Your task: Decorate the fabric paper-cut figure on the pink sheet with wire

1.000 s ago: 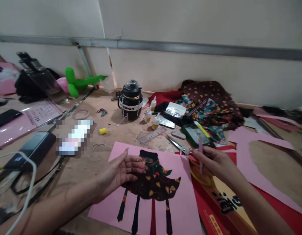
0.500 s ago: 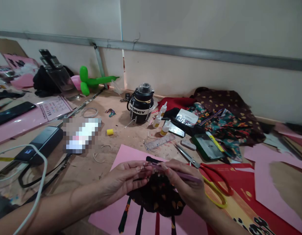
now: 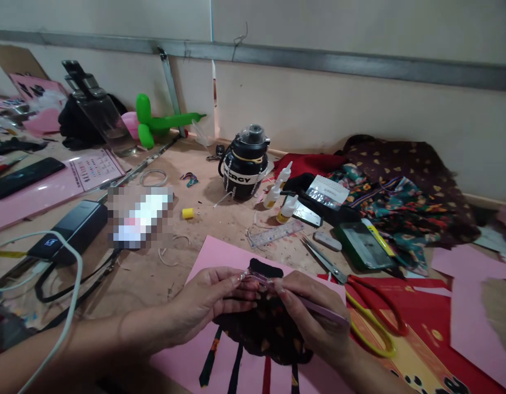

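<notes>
My left hand (image 3: 212,301) is closed in a pinch at thumb and forefinger, over something too small to make out. My right hand (image 3: 318,312) grips slim purple tweezers (image 3: 325,311), their tips reaching the left fingertips. Beneath both hands lies a pink sheet (image 3: 207,257). On it is a dark brown cloth piece (image 3: 273,342) with tan leaf shapes, partly hidden by the hands. A short black fabric piece (image 3: 266,268) sits just above it, and several narrow fabric strips (image 3: 210,358) extend below.
Scissors (image 3: 335,271) with red and yellow handles lie right of the sheet. Behind are a ruler (image 3: 276,234), several glue bottles (image 3: 286,209), a black drink bottle (image 3: 245,164) and piled patterned fabric (image 3: 401,202). A white cable (image 3: 74,295) loops at left beside a power bank (image 3: 68,230).
The camera view has shifted, so background things appear higher and mostly farther right. Both hands stay together above the cloth, and more of the black fabric piece shows.
</notes>
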A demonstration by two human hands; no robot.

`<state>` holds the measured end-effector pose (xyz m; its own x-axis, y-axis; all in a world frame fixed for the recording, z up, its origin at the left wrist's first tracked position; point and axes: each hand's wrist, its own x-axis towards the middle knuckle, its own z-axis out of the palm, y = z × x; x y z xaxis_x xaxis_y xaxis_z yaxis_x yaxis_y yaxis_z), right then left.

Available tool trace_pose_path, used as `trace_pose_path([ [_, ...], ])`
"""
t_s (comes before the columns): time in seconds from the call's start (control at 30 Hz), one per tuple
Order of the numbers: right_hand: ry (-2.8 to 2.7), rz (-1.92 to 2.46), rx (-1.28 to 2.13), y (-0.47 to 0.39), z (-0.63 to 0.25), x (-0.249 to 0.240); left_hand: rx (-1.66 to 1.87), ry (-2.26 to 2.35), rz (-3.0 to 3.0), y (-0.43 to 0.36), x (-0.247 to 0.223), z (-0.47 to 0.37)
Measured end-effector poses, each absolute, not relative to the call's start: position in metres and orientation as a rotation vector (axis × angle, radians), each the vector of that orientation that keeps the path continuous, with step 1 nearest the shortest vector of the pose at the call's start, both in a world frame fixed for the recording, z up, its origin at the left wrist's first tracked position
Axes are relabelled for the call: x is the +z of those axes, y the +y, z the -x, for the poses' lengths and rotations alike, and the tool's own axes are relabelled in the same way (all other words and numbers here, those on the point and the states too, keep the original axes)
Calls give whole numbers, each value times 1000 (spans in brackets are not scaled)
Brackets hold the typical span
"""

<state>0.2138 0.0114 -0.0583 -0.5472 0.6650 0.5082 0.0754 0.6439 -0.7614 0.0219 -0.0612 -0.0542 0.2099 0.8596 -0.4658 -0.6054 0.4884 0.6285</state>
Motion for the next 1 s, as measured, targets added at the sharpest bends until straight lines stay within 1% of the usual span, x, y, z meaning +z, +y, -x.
trace_pose_path([
  [0.13, -2110, 511, 818, 12, -212, -52, 1061, 885, -341, -62, -53, -22],
  [0.3, -2199, 380, 636, 13, -209, -44, 1055, 878, -346, -64, -50, -22],
  [0.57, -2394, 123, 446, 14, -215, -50, 1058, 864, -350, -65, -50, -21],
  [1.0, -2476, -20, 165, 17, -217, -49, 1097, 824, -370, -70, -53, -24],
])
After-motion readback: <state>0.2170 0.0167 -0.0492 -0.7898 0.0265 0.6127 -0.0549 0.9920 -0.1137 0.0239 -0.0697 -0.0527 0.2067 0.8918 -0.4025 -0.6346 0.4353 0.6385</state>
